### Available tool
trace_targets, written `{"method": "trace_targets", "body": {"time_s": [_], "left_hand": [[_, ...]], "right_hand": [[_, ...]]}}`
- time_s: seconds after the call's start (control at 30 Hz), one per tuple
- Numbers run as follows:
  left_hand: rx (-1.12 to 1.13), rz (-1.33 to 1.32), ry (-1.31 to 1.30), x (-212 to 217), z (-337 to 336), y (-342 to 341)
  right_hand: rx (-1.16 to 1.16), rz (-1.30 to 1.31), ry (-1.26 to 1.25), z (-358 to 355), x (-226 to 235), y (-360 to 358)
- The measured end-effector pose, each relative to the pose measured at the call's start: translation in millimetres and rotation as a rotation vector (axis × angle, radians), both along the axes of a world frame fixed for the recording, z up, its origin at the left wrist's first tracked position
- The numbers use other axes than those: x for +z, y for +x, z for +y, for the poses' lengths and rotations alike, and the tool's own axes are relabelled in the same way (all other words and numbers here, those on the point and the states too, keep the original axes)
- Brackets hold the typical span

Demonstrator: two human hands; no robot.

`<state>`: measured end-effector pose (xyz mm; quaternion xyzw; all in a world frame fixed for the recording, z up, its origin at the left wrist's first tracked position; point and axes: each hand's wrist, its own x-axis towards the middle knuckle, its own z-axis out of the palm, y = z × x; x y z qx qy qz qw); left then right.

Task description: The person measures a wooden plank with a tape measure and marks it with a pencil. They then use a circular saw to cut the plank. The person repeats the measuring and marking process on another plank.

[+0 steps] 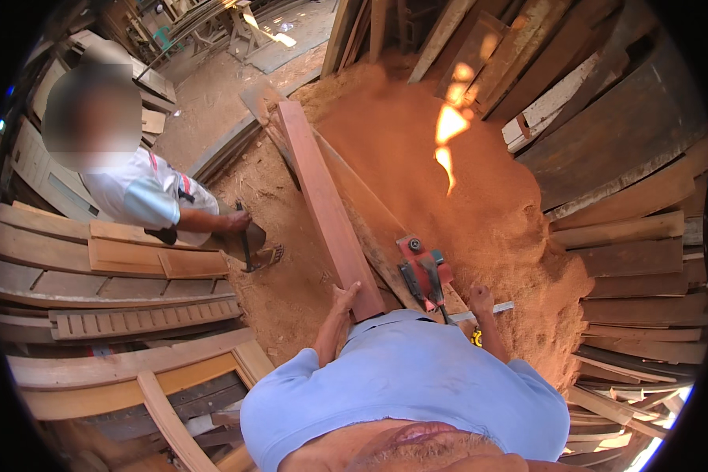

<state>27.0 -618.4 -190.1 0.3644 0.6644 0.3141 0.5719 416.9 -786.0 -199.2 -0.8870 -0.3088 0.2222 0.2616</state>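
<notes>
A long reddish-brown wooden beam (322, 197) runs from near my waist toward the far left, resting on a rough plank support. My left hand (346, 299) grips the left edge of its near end. A red electric planer (426, 271) with dark parts lies on a board to the right of the beam. My right hand (481, 300) is closed beside the planer; what it holds, if anything, is hidden. A flat metal strip, like a ruler (499, 307), passes by my right wrist. Below it is a small yellow and black object (477, 337), partly covered by my shirt.
A co-worker (145, 193) stands at the left with a dark bar-like tool (245, 240) in one hand. A sawdust heap (495, 204) covers the ground at right. Planks (629, 236) lean along the right side; door panels and frames (149, 318) are stacked at left.
</notes>
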Motion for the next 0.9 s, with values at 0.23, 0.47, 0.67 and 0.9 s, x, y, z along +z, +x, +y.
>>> {"method": "trace_targets", "body": {"time_s": [0.23, 0.47, 0.67, 0.9], "left_hand": [[-0.229, 0.540, -0.069, 10, -13, 12], [-0.328, 0.748, 0.013, 22, -14, 51], [-0.197, 0.777, 0.178, -8, -23, 41], [-0.287, 0.730, 0.172, 15, -11, 22]], "right_hand": [[0.330, -0.069, -0.294, -50, -57, 41], [0.467, 0.043, -0.366, -45, -90, 63], [0.215, 0.180, -0.334, -21, -55, 21], [0.638, -0.169, -0.382, -46, -102, 43]]}}
